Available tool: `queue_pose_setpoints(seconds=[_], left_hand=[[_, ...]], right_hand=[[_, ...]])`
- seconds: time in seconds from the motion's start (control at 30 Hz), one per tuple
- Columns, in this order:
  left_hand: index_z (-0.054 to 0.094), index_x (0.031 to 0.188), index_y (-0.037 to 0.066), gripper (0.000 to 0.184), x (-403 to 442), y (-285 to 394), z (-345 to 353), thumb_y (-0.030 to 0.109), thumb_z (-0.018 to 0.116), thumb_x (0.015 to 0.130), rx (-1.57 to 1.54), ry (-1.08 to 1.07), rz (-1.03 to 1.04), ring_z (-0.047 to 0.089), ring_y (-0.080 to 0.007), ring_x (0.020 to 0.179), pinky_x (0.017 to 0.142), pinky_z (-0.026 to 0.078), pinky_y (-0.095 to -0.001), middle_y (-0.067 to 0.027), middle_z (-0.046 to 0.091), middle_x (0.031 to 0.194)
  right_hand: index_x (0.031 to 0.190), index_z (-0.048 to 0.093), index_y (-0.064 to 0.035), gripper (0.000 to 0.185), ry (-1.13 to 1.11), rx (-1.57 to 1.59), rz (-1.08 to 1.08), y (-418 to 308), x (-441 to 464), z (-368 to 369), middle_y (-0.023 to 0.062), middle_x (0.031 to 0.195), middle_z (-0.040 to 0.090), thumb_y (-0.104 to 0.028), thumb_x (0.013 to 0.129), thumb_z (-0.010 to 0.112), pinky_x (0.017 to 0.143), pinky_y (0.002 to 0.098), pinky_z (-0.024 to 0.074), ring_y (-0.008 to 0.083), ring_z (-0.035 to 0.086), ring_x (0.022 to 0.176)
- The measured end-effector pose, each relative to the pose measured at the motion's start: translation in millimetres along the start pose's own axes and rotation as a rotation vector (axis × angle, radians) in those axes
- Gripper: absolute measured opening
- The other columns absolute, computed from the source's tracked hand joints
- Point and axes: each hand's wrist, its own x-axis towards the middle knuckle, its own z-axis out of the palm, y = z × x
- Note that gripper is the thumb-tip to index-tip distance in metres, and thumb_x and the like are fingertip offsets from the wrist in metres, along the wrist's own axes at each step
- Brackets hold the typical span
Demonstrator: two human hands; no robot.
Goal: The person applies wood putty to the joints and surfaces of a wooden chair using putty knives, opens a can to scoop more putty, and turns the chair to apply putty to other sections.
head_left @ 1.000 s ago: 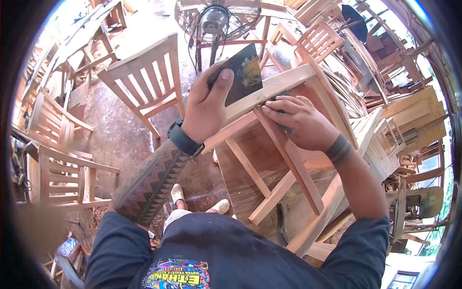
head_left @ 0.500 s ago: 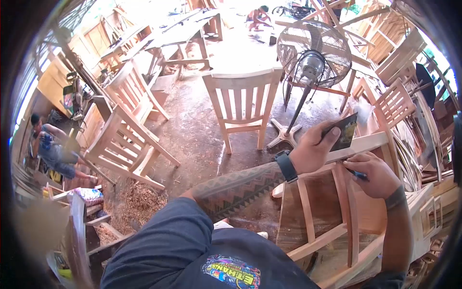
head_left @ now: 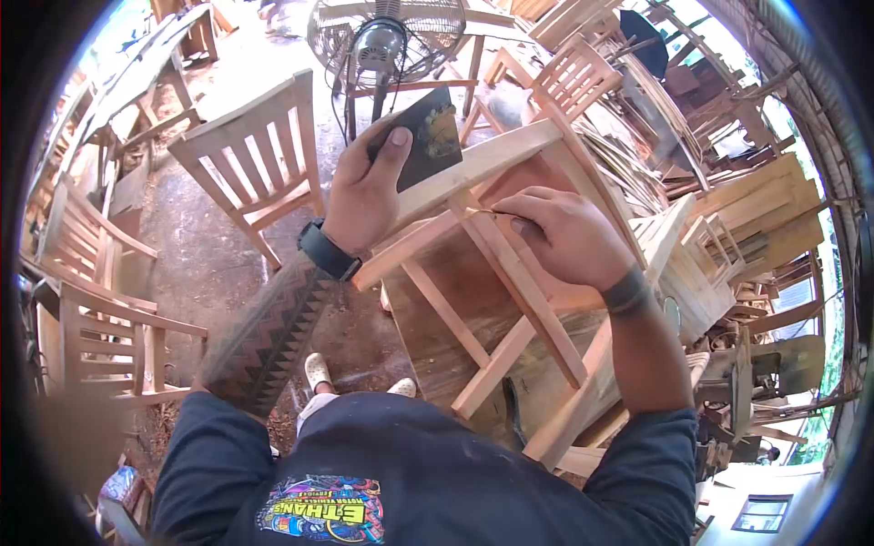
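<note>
My left hand (head_left: 364,200) is closed on the edge of a dark flat plate (head_left: 423,127), with the thumb on top. A yellowish paste (head_left: 443,132) is smeared on the plate. Under it runs the top rail of an unfinished wooden chair frame (head_left: 510,155), which lies tilted in front of me. My right hand (head_left: 574,241) has its fingers curled at the upper end of one slat (head_left: 523,282), by the joint with a rail. A thin tip pokes out from those fingers; the rest of that tool is hidden in the hand.
A brown board (head_left: 437,318) lies below the frame. Ahead to the left stands a slatted chair (head_left: 246,150), with a pedestal fan (head_left: 382,45) beyond it. More chairs (head_left: 100,337) are at the far left. Stacked boards and strips (head_left: 756,218) crowd the right side.
My view has swung to the right and down, so the fan and chairs sit further left. The tool's blue handle, visible before, is now hidden by my right hand.
</note>
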Motion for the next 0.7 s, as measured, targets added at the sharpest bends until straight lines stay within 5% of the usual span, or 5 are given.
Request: queue_pose_setpoints(seconds=[0.1,0.47,0.7], left_hand=[[0.063,0.130,-0.005,0.037,0,0,-3,0.025,0.054,0.111,0.105,-0.003,0.043,0.055,-0.0055,0.094,0.086,0.048,-0.0239,-0.0003,0.067,0.102],[0.063,0.128,-0.004,0.034,-2,0,1,0.024,0.054,0.111,-0.020,-0.020,0.053,0.058,-0.0081,0.095,0.088,0.050,-0.0265,-0.0038,0.069,0.104],[0.064,0.125,-0.005,0.034,-1,4,-5,0.025,0.054,0.110,0.064,-0.026,0.099,0.061,-0.0099,0.092,0.085,0.052,-0.0288,-0.0087,0.071,0.101]], right_hand=[[0.119,0.069,-0.0057,0.027,0.068,-0.040,0.076,-11,-3,12,0.0170,0.112,0.072,-0.009,0.094,0.063,0.092,0.0468,0.0537,0.0390,0.067,0.103],[0.115,0.064,-0.0036,0.027,0.204,-0.387,0.140,-41,15,59,0.0130,0.099,0.063,-0.008,0.089,0.058,0.082,0.0445,0.0555,0.0344,0.065,0.094],[0.098,0.062,0.0029,0.020,0.053,-0.574,0.106,-64,16,82,0.0154,0.095,0.060,-0.012,0.085,0.059,0.073,0.0382,0.0571,0.0305,0.064,0.087]])
